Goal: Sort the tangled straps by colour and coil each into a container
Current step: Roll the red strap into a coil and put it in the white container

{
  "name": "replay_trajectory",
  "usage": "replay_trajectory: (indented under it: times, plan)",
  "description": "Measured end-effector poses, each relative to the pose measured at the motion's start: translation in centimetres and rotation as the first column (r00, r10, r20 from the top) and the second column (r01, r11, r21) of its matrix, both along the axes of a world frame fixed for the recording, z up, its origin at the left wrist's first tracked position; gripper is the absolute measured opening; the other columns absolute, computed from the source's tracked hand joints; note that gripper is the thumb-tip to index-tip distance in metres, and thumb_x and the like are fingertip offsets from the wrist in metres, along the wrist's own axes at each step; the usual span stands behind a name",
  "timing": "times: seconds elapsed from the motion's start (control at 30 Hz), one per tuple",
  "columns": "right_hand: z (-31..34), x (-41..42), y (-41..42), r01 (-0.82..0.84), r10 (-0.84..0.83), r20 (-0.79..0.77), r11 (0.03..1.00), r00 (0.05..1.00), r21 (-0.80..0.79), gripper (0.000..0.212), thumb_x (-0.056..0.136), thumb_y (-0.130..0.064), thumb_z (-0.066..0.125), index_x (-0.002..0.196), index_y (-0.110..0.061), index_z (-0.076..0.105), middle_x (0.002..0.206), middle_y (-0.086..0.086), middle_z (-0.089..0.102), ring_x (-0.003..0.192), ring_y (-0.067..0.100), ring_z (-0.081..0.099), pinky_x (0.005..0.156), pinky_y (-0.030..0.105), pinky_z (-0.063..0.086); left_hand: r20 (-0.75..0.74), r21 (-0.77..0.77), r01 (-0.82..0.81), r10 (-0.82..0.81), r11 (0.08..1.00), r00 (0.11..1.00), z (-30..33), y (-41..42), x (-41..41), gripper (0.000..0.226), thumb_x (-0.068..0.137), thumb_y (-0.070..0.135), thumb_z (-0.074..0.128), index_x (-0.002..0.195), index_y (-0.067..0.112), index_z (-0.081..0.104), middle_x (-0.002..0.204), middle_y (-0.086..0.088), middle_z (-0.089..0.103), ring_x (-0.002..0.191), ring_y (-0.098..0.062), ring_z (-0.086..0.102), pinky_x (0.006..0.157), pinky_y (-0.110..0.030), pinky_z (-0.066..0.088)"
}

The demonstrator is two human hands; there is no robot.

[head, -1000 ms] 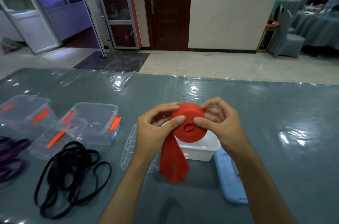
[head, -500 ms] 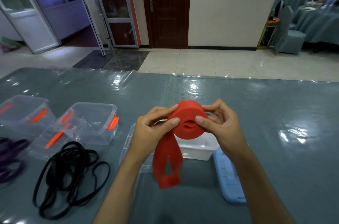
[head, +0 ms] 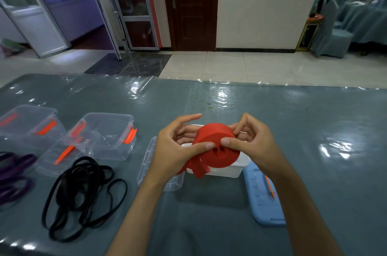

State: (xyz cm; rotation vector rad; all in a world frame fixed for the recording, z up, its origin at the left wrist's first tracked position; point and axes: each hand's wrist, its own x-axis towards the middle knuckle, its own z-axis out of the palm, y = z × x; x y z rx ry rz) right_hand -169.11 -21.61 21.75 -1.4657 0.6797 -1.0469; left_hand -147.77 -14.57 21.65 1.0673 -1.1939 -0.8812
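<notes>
A wide red strap (head: 215,146) is wound into a thick coil, held just above a white container (head: 230,168) at the table's middle. My left hand (head: 176,151) holds the coil's left side, thumb on its face, fingers behind. My right hand (head: 251,142) pinches the right side with thumb and fingers. Only a short red tail hangs below the coil. A tangle of black straps (head: 81,192) lies at the lower left, and purple straps (head: 12,174) lie at the far left edge.
Two clear containers with orange latches, one (head: 106,136) and another (head: 27,125), stand at the left, a clear lid (head: 65,157) leaning between them. Another clear lid (head: 146,163) lies left of the white container; a blue lid (head: 261,195) lies right of it. Shiny plastic covers the grey table (head: 314,130).
The long red tail hanging below the coil has been wound in and is now a short stub. The coil has tilted slightly and sits closer over the white container.
</notes>
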Motion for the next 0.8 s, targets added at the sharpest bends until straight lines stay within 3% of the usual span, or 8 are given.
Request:
replay_trajectory:
  times: [0.13, 0.2, 0.3, 0.43, 0.53, 0.67, 0.8]
  plan:
    - [-0.1, -0.3, 0.1, -0.030, 0.030, -0.003, 0.999, 1.000, -0.026, 0.062, 0.068, -0.044, 0.097, 0.121, -0.029, 0.069, 0.104, 0.001, 0.073, 0.100, 0.028, 0.076, 0.079, 0.040, 0.064, -0.006, 0.035, 0.030, -0.030, 0.999, 1.000, 0.3, 0.1, -0.2, 0.065, 0.069, 0.026, 0.097, 0.128, 0.032, 0.070, 0.115, -0.004, 0.078, 0.102, -0.022, 0.078, 0.088, -0.027, 0.060]
    - [-0.7, 0.0, 0.5, -0.034, 0.034, 0.024, 0.999, 0.999, -0.019, 0.063, 0.071, -0.043, 0.096, 0.127, -0.028, 0.069, 0.106, -0.001, 0.068, 0.104, 0.027, 0.075, 0.083, 0.039, 0.063, -0.002, 0.035, 0.041, -0.041, 0.999, 0.999, 0.6, 0.1, 0.1, 0.060, 0.072, 0.024, 0.095, 0.127, 0.029, 0.071, 0.114, -0.005, 0.078, 0.100, -0.021, 0.077, 0.088, -0.027, 0.060]
    - [-1.2, 0.3, 1.1, -0.030, 0.030, 0.034, 1.000, 0.999, 0.003, 0.057, 0.076, -0.043, 0.093, 0.126, -0.025, 0.072, 0.111, 0.002, 0.069, 0.108, 0.031, 0.075, 0.084, 0.038, 0.062, 0.040, 0.060, 0.055, -0.057, 0.997, 0.998, 1.0, 0.1, 0.5, 0.053, 0.072, 0.023, 0.095, 0.120, 0.026, 0.074, 0.109, -0.003, 0.078, 0.096, -0.019, 0.077, 0.085, -0.025, 0.060]
    - [-1.2, -0.1, 1.1, -0.080, 0.080, -0.014, 0.997, 0.997, -0.022, 0.047, 0.080, -0.034, 0.092, 0.122, -0.023, 0.074, 0.120, 0.002, 0.075, 0.111, 0.029, 0.075, 0.084, 0.035, 0.063, -0.009, 0.096, 0.020, -0.019, 0.995, 1.000, 0.5, 0.3, 0.3, 0.049, 0.067, 0.027, 0.098, 0.110, 0.028, 0.073, 0.104, -0.003, 0.079, 0.090, -0.017, 0.077, 0.078, -0.023, 0.059]
    - [-1.0, -0.5, 1.0, -0.059, 0.058, -0.035, 0.997, 0.998, -0.045, 0.046, 0.078, -0.036, 0.093, 0.119, -0.024, 0.076, 0.121, 0.003, 0.076, 0.109, 0.028, 0.076, 0.085, 0.034, 0.063, -0.036, 0.124, 0.044, -0.040, 0.991, 0.999, -0.3, 0.7, 0.2, 0.053, 0.069, 0.028, 0.097, 0.115, 0.029, 0.071, 0.108, -0.006, 0.079, 0.095, -0.019, 0.077, 0.078, -0.025, 0.060]
    - [-1.2, -0.7, 1.3, 0.010, -0.011, 0.106, 1.000, 0.994, 0.009, 0.046, 0.074, -0.039, 0.095, 0.113, -0.022, 0.076, 0.120, 0.008, 0.076, 0.105, 0.032, 0.077, 0.081, 0.035, 0.064, 0.086, 0.120, 0.088, -0.098, 0.989, 0.991, -0.8, 1.0, 0.6, 0.062, 0.072, 0.029, 0.096, 0.127, 0.034, 0.070, 0.115, -0.004, 0.078, 0.109, -0.022, 0.076, 0.091, -0.033, 0.062]
    - [-1.6, -0.8, 1.5, -0.033, 0.024, 0.109, 0.996, 0.994, 0.086, 0.050, 0.069, -0.040, 0.099, 0.101, -0.023, 0.064, 0.115, 0.013, 0.075, 0.097, 0.036, 0.078, 0.074, 0.040, 0.064, 0.071, 0.089, 0.062, -0.069, 0.994, 0.995, -1.2, 0.9, 0.6, 0.068, 0.066, 0.029, 0.098, 0.127, 0.037, 0.068, 0.108, -0.004, 0.080, 0.102, -0.022, 0.078, 0.090, -0.035, 0.063]
